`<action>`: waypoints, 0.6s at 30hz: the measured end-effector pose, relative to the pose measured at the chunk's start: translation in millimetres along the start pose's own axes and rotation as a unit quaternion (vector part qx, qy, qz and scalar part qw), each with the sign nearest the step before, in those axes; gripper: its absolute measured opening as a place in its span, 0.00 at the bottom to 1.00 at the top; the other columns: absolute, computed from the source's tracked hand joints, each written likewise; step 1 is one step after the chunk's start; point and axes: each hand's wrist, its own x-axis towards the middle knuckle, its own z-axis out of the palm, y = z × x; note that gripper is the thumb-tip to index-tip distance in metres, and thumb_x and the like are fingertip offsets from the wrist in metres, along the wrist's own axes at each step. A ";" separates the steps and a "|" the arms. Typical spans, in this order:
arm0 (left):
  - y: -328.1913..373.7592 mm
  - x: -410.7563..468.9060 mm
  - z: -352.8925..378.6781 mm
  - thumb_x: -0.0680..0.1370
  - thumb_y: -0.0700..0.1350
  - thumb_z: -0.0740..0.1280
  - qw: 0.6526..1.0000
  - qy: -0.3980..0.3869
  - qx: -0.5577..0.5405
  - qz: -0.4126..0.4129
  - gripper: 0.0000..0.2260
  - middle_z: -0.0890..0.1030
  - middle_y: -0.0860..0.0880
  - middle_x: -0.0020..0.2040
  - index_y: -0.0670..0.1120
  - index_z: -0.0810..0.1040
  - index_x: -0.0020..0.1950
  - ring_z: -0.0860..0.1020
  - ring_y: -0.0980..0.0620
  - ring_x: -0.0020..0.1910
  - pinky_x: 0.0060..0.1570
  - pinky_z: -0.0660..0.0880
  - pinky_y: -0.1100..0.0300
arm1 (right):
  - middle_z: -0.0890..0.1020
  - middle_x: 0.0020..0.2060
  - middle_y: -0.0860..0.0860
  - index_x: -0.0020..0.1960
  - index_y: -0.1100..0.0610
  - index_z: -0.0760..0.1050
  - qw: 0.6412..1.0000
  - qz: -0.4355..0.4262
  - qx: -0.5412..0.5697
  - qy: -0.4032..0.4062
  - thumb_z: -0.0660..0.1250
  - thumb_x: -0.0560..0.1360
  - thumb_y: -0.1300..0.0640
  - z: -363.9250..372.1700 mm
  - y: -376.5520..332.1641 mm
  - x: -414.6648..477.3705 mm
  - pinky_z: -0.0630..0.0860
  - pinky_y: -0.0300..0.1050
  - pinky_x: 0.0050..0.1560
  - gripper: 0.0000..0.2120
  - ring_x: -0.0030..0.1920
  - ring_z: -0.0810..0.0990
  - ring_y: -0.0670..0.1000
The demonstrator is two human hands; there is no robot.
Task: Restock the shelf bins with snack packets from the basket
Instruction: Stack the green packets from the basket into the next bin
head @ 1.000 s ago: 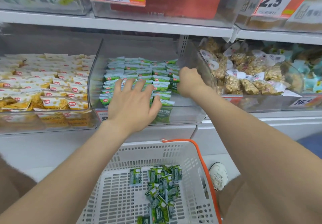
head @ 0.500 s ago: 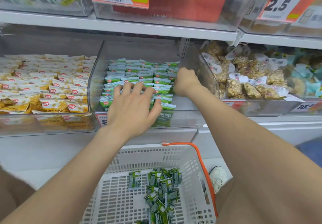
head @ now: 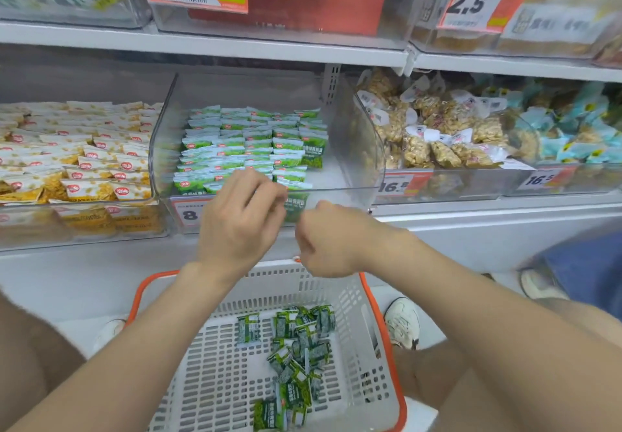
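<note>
Before the clear bin (head: 336, 192), left hand (head: 242, 219) and right hand (head: 323, 239) are both curled; whether either holds anything cannot be told. Green packets (head: 296, 347) lie in the basket (head: 269, 283). Hasty loading risks spilling the front-row packets (head: 289, 176) over the bin's lip.

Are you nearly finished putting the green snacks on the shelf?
About partway. Done: neat rows of green snack packets fill most of the clear plastic middle bin, with a gap on its right. In hand: the left hand and right hand hover curled at the bin's front; no packet shows in them. Still to do: a pile of dark green packets lies in the white plastic basket.
</note>
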 end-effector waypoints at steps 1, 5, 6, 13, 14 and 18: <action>2.7 -13.3 2.6 0.77 0.35 0.69 1.000 -0.020 0.000 0.011 0.04 0.77 0.46 0.40 0.41 0.80 0.43 0.76 0.43 0.38 0.35 0.73 0.51 | 0.72 0.36 0.53 0.44 0.56 0.76 0.998 -0.004 -0.010 -0.056 0.63 0.75 0.55 14.0 3.0 -0.4 0.77 0.48 0.40 0.06 0.42 0.78 0.61; -2.2 -83.3 24.6 0.75 0.48 0.68 0.972 -0.233 -0.039 -0.020 0.07 0.76 0.54 0.29 0.49 0.78 0.39 0.76 0.48 0.27 0.26 0.69 0.59 | 0.73 0.38 0.51 0.38 0.53 0.67 0.978 -0.017 -0.044 -0.206 0.61 0.79 0.60 68.2 4.3 3.9 0.76 0.48 0.39 0.11 0.41 0.78 0.55; -5.0 -100.9 29.1 0.74 0.51 0.65 0.952 -0.297 -0.043 -0.055 0.08 0.76 0.54 0.28 0.50 0.77 0.37 0.77 0.49 0.27 0.27 0.70 0.60 | 0.75 0.39 0.51 0.39 0.53 0.68 0.971 -0.027 -0.058 -0.231 0.60 0.79 0.61 80.5 1.5 6.3 0.79 0.50 0.42 0.11 0.42 0.79 0.54; -41.7 -226.9 67.6 0.81 0.45 0.62 0.704 -0.661 0.024 -0.259 0.07 0.81 0.48 0.51 0.49 0.79 0.53 0.80 0.46 0.48 0.48 0.79 0.50 | 0.75 0.45 0.53 0.54 0.57 0.72 0.963 -0.078 -0.095 -0.242 0.60 0.79 0.66 118.1 -13.5 23.5 0.72 0.46 0.33 0.07 0.37 0.75 0.51; -44.9 -243.4 72.5 0.81 0.42 0.61 0.680 -0.683 0.021 -0.266 0.11 0.80 0.46 0.59 0.49 0.78 0.61 0.79 0.45 0.52 0.51 0.79 0.49 | 0.74 0.44 0.52 0.54 0.57 0.72 0.962 -0.085 -0.096 -0.241 0.61 0.79 0.67 120.7 -14.3 26.7 0.71 0.46 0.33 0.08 0.37 0.75 0.51; -44.2 -279.0 94.2 0.79 0.29 0.59 0.617 -0.742 -0.012 -0.263 0.37 0.51 0.48 0.84 0.55 0.57 0.84 0.69 0.36 0.73 0.63 0.75 0.44 | 0.73 0.45 0.52 0.58 0.57 0.74 0.957 -0.092 -0.100 -0.258 0.61 0.80 0.66 134.7 -15.0 40.9 0.73 0.47 0.36 0.09 0.41 0.77 0.53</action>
